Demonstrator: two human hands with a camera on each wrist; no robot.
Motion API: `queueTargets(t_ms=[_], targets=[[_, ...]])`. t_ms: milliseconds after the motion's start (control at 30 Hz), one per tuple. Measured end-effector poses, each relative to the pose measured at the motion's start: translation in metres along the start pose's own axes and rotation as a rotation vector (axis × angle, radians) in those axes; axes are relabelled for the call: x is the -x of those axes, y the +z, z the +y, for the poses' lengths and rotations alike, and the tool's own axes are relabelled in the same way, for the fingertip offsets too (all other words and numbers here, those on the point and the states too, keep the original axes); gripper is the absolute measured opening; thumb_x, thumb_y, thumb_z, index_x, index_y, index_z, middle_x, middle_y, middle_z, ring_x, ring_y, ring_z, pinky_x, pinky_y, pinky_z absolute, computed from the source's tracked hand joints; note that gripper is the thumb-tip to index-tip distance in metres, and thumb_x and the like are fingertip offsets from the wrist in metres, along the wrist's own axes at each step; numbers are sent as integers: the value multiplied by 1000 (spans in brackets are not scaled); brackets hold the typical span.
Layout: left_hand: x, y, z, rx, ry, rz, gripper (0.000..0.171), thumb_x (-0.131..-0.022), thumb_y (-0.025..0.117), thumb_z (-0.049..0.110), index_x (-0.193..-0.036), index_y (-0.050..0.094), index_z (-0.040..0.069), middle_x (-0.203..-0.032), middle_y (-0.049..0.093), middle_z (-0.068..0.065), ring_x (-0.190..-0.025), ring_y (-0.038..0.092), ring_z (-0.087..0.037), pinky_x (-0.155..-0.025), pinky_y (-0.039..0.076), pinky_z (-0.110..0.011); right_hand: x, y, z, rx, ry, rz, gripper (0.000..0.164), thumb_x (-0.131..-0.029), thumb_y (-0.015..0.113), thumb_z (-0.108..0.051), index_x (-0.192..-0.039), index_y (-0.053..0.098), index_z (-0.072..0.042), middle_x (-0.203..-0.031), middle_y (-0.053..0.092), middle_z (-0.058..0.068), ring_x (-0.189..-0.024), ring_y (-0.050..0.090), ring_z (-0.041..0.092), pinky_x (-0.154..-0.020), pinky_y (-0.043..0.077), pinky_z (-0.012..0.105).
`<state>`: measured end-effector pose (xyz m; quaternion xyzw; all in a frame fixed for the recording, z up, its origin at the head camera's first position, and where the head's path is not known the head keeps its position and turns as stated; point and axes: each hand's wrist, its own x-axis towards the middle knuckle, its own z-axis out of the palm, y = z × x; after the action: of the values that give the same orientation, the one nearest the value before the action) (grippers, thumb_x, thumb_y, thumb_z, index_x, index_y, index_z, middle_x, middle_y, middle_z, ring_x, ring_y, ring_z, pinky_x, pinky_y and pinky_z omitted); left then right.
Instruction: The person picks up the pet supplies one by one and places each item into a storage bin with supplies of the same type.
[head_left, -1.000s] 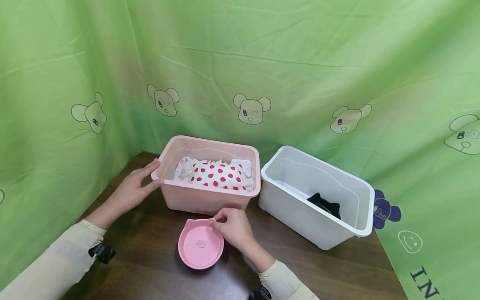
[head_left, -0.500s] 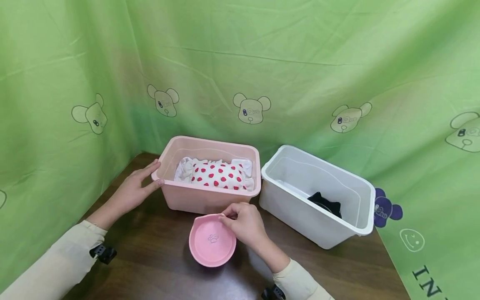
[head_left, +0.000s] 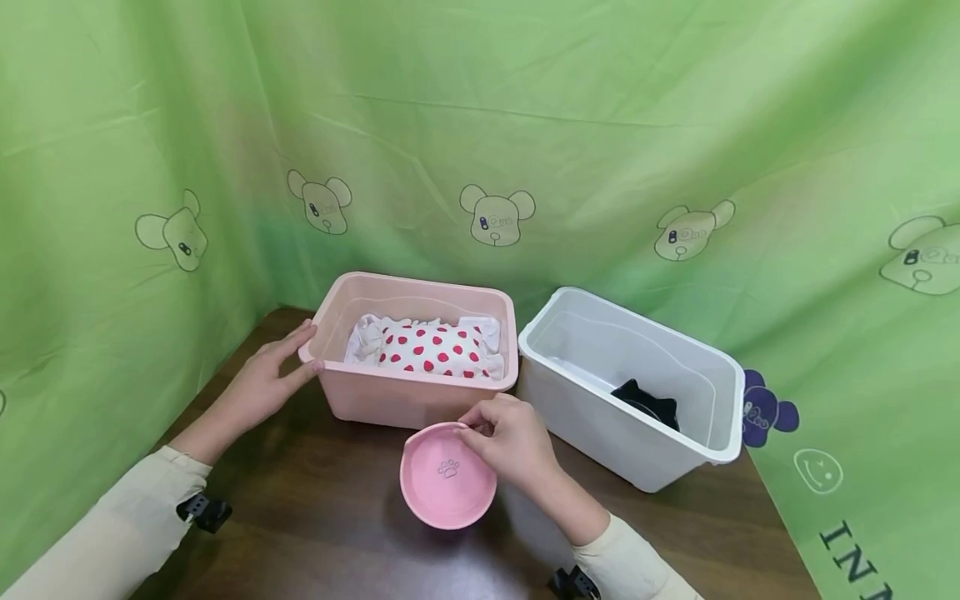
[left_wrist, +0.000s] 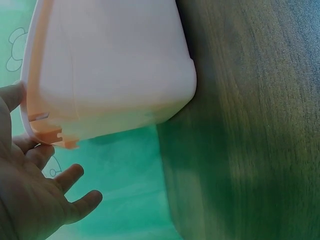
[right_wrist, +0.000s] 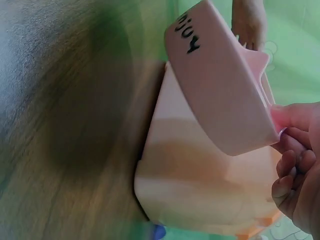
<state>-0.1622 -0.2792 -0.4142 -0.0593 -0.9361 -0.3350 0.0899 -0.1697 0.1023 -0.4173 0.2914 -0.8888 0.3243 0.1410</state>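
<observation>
My left hand (head_left: 266, 379) touches the left end of the pink plastic bin (head_left: 405, 398), fingers and thumb at its rim and front corner. In the left wrist view two fingers stick out away from the bin. My right hand (head_left: 517, 442) pinches the ear of a pink cat-eared bowl (head_left: 450, 492) between thumb and finger. Raised off the table in front of the bin, the bowl tilts; a paw print marks its inner bottom. Dark lettering shows on its side (right_wrist: 215, 85) in the right wrist view. A white frilled cushion with red strawberry-like spots (head_left: 431, 348) lies inside the pink bin.
To the right of the pink bin stands a white bin (head_left: 592, 421). Inside it sits a black object with pointed ears (head_left: 648, 404), partly hidden by the wall. A green curtain (head_left: 420, 108) hangs behind the brown wooden table (head_left: 322, 517).
My right hand has carried the pink bowl rightward and slightly up, and the bowl has tilted more. The left hand keeps its place on the pink bin.
</observation>
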Motion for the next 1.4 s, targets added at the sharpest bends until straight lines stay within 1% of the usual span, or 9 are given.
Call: queueTargets(t_ms=[133,267,400,633,833,967,1133,1267,1400], targets=[[-2,0,0,-2,0,-5,73,-103,57,51,-162,32,17,-170,23,-3,-150,26,-49,-111,28,-75,0,-9,1,6,-37,29,8,-79,89,-16,-81,82,-20,-71,64,-15,-66,53,9,-55,43,20],[-1,-1,1,0,-2,-9,73,-103,57,51,-162,31,17,-170,23,-3,-149,26,-50,-110,27,-76,0,-20,1,25,-82,52,9,-78,89,-16,-83,82,-20,-75,69,-10,-69,57,10,-58,47,21],[0,2,0,6,6,-3,73,-103,58,49,-162,32,16,-170,24,-4,-148,27,-51,-109,28,-77,0,-33,3,78,-161,81,12,-77,90,-17,-83,81,-21,-77,70,-9,-72,58,6,-60,48,21],[-1,4,-4,4,5,17,72,-103,59,49,-161,33,15,-169,25,-4,-148,28,-51,-109,28,-77,-10,-52,13,127,-335,158,13,-75,91,-16,-80,80,-21,-69,63,-13,-65,49,4,-55,40,18],[-1,4,-4,-4,7,6,73,-103,58,50,-162,32,17,-169,24,-3,-148,28,-51,-109,28,-77,-15,-71,18,171,-385,156,11,-76,89,-17,-82,81,-19,-71,70,-12,-65,49,7,-62,40,27],[0,1,-2,-4,0,3,73,-103,58,50,-162,32,16,-170,24,-3,-149,27,-51,-109,28,-77,-19,-85,22,188,-420,153,11,-76,89,-14,-84,81,-17,-73,73,-10,-65,48,8,-63,36,28],[1,1,-1,-1,2,0,72,-103,57,50,-162,32,16,-169,24,-3,-148,27,-51,-109,27,-78,-25,-105,31,230,-462,162,12,-76,88,-14,-86,81,-15,-74,74,-6,-70,53,12,-69,32,32],[0,2,-2,1,5,3,72,-103,57,50,-162,32,16,-170,24,-4,-148,27,-52,-108,27,-78,-32,-121,35,260,-508,168,12,-77,87,-14,-86,80,-14,-74,74,-5,-71,55,14,-74,34,36],[0,3,-3,1,4,6,72,-103,57,50,-162,31,17,-170,24,-4,-148,27,-52,-108,27,-79,-38,-135,39,270,-527,170,13,-76,87,-11,-86,80,-12,-75,75,-4,-70,54,15,-76,36,37]])
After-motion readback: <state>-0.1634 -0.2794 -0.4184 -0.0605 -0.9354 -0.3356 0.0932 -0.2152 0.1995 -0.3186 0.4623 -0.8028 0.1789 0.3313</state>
